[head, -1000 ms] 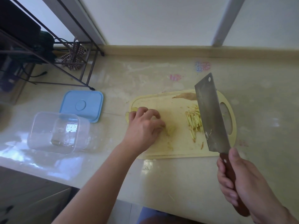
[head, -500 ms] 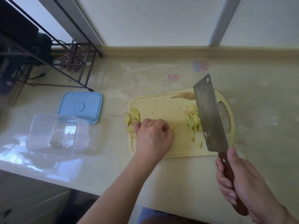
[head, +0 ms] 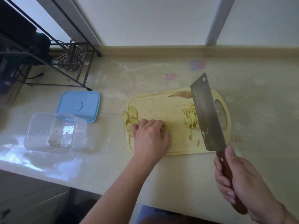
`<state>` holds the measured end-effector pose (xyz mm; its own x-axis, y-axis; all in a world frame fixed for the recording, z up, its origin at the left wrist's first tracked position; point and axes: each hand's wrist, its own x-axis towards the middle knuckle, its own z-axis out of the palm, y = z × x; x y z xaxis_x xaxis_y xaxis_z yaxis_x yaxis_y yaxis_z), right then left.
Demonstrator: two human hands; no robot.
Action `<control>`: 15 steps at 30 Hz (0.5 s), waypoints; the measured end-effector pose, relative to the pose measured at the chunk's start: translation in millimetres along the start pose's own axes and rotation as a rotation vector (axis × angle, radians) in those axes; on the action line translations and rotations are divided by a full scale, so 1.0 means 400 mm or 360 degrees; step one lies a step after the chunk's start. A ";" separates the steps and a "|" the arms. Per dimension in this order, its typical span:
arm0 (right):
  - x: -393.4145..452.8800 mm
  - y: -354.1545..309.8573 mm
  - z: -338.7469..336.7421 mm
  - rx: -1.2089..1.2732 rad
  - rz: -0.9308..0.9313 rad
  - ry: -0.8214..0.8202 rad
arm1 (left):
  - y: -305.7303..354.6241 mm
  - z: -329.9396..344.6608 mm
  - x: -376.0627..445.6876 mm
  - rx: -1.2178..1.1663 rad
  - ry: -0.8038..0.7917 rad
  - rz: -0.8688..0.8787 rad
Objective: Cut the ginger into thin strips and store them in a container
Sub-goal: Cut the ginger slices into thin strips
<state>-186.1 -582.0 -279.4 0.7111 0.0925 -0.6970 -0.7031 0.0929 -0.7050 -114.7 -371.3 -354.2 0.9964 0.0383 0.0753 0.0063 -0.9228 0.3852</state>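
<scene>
Head view: blue lid beside clear container, metal rack behind.

Steel, plastic, wood on a glossy top.
Cleaver: dull grey metal blade w/ smears, reddish-brown wood handle. Cutting board: pale yellow matt plastic, stained. Container: clear glossy plastic; lid: smooth blue plastic. Countertop: beige, shiny, streaked. Rack: dark metal.
</scene>
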 end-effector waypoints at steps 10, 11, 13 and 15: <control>-0.006 0.011 0.001 -0.0044 -0.0015 -0.0009 | 0.020 0.018 0.006 0.0038 -0.0003 0.0075; -0.006 0.013 0.001 -0.0051 -0.0015 -0.0013 | 0.021 0.019 0.005 0.0042 0.0017 0.0079; -0.006 0.016 0.000 -0.0057 -0.0005 -0.0015 | 0.022 0.020 0.003 0.0055 0.0047 0.0077; -0.007 0.019 -0.002 -0.0058 0.0005 -0.0011 | 0.024 0.021 0.001 0.0057 0.0064 0.0068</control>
<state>-193.2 -582.2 -282.8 0.7086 0.0998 -0.6985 -0.7049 0.0564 -0.7070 -113.7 -383.2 -358.1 0.9917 0.0133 0.1282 -0.0324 -0.9371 0.3476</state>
